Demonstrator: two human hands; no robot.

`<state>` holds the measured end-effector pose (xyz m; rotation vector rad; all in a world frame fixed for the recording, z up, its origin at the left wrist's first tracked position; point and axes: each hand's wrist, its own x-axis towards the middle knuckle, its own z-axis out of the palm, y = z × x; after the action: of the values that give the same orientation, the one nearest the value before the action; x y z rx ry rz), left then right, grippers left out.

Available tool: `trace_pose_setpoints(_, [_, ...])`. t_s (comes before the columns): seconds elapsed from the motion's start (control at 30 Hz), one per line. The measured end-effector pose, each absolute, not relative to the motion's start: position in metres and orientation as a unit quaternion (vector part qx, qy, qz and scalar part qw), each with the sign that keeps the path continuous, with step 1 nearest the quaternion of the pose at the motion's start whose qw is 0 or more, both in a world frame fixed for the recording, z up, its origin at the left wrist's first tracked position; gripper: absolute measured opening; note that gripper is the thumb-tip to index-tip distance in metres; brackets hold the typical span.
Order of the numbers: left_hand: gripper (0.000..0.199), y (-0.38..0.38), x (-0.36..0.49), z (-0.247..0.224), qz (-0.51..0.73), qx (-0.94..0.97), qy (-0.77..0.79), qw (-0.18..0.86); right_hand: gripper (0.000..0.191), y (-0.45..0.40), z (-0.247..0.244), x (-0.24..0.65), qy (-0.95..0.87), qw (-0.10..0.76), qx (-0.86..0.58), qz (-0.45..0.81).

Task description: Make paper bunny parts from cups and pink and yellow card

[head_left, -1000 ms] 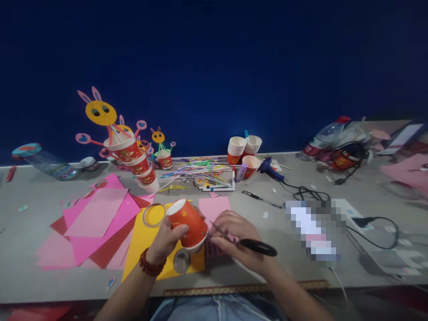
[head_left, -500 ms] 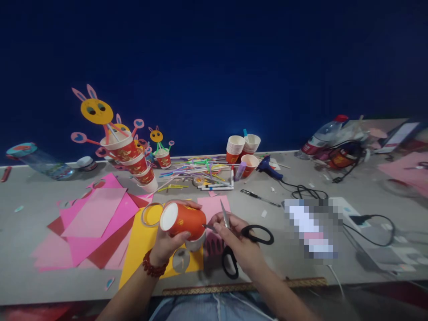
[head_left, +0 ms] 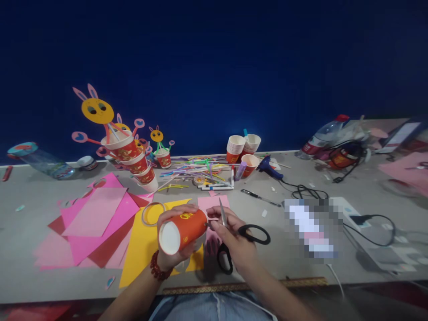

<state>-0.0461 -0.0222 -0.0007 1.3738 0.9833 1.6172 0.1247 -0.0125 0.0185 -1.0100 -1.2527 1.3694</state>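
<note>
My left hand (head_left: 175,259) is wrapped round a red paper cup (head_left: 191,228) that lies tilted on its side, its white round end facing left and toward me. In my right hand (head_left: 233,236) is a pair of scissors with black handles (head_left: 253,233), the blades spread apart. One blade points up; the other reaches to the right end of the cup, where my fingertips hide part of it. Beneath my hands lie a yellow sheet (head_left: 135,256) with cut-outs and a pink sheet (head_left: 212,203). A tape roll (head_left: 143,215) rests on the yellow sheet.
Pink and red paper sheets (head_left: 95,214) spread on the left. Behind stand decorated cup figures (head_left: 122,149), pipe cleaners (head_left: 200,169) and stacked cups (head_left: 236,146). A blue glue gun (head_left: 268,168), a pen (head_left: 259,197) and a pixelated object (head_left: 310,229) lie right. A ruler-like strip (head_left: 247,285) lines the front edge.
My left hand has rolled the red paper cup, bringing yellow print into view and turning its white end lower. My right hand with the scissors has shifted slightly left.
</note>
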Motion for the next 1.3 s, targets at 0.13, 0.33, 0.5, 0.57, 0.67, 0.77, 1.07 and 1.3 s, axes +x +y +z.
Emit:
trace_pose_setpoints(0.13, [0.049,-0.023,-0.047,-0.001,0.666,0.561,0.359,0.336,0.017,-0.009,0.021,0.129,-0.587,0.478,-0.417,0.503])
trace_pose_setpoints(0.33, [0.044,-0.023,-0.056,-0.016,0.617,0.557,0.409,0.377,0.023,-0.003,0.027,0.138,-0.673,0.457,-0.367,0.451])
trace_pose_setpoints(0.5, [0.037,-0.021,-0.060,-0.011,0.587,0.558,0.422,0.408,0.017,0.004,0.037,0.143,-0.724,0.429,-0.334,0.425])
trace_pose_setpoints(0.57, [0.032,-0.022,-0.061,-0.010,0.589,0.547,0.421,0.421,0.016,0.006,0.039,0.144,-0.740,0.418,-0.321,0.417])
trace_pose_setpoints(0.67, [0.033,-0.023,-0.062,-0.011,0.600,0.512,0.422,0.447,0.020,0.008,0.036,0.143,-0.765,0.421,-0.297,0.386])
trace_pose_setpoints(0.77, [0.038,-0.024,-0.062,-0.009,0.581,0.496,0.430,0.482,0.022,0.009,0.032,0.143,-0.789,0.424,-0.280,0.346])
trace_pose_setpoints(1.07, [0.028,-0.018,-0.067,0.008,0.485,0.506,0.471,0.536,0.018,0.012,0.040,0.147,-0.873,0.355,-0.202,0.267])
trace_pose_setpoints(1.3, [0.028,-0.015,-0.061,-0.005,0.475,0.346,0.394,0.706,0.020,0.016,0.037,0.150,-0.860,0.371,-0.168,0.309])
